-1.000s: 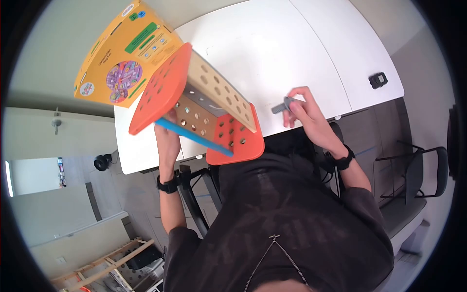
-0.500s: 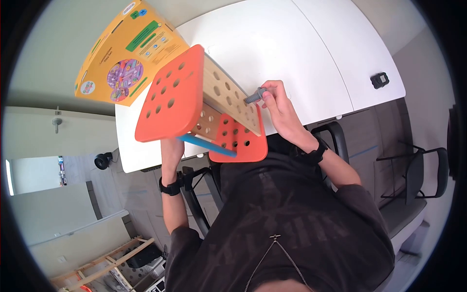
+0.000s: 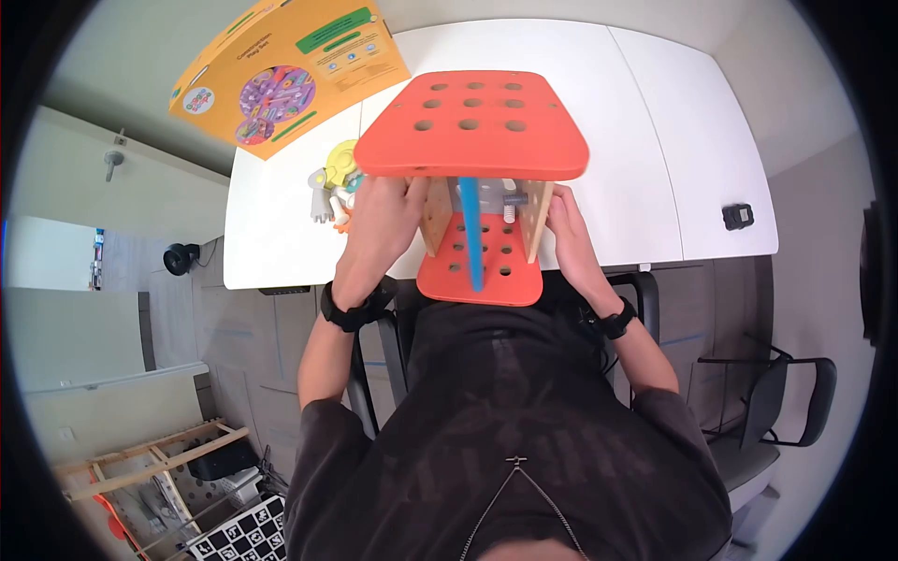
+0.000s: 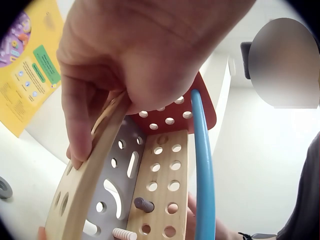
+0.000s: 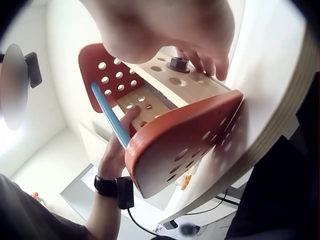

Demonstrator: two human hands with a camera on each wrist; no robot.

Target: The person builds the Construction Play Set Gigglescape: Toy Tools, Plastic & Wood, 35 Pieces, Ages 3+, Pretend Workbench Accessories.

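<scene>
Toy frame (image 3: pixel 472 152), partly assembled: gripped wooden panel (image 4: pixel 81 195) in left hand (image 3: pixel 379 222); had gray bolt (image 4: pixel 144 204) through opposite panel (image 4: pixel 164 175), apparently lacking nut; couldn't tell grip of right hand (image 3: pixel 575 238).

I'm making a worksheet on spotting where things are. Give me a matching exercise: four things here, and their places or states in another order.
Things:
1. Blue rod
2. Gray bolt
3. Yellow box
4. Left hand

Places or states:
A. Gripping one wooden side panel
B. By the back left of the white table, in the head view
C. Spanning from the upper red panel to the lower red panel
D. Poking through the opposite wooden side panel

Pairs: 1-C, 2-D, 3-B, 4-A
</scene>
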